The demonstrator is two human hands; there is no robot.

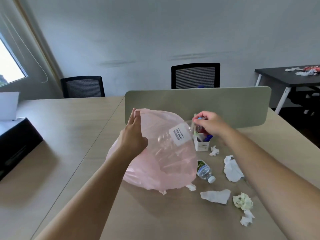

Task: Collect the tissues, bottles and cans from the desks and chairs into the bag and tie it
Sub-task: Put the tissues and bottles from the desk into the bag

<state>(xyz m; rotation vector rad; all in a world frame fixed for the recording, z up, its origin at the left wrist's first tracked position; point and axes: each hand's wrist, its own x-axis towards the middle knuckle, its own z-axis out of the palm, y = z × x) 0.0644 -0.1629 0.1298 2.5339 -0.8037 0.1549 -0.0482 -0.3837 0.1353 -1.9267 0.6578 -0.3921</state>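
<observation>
A pink plastic bag (155, 172) lies open on the wooden desk (69, 135). My left hand (133, 135) holds up the bag's left rim. My right hand (210, 123) grips the blue-capped neck of a clear plastic bottle (174, 141) with a white label, its body tilted down into the bag's mouth. A small water bottle (205, 171) lies on its side right of the bag. Several crumpled white tissues (232, 168) and a yellowish tissue ball (242, 201) are scattered on the desk to the right.
A white pen holder (201, 144) stands beneath my right hand, before a grey-green divider panel (225, 104). Two black mesh chairs (195, 75) stand behind the desk. A dark desk (287, 78) at far right carries tissues and a red can. A black box (15, 142) sits at left.
</observation>
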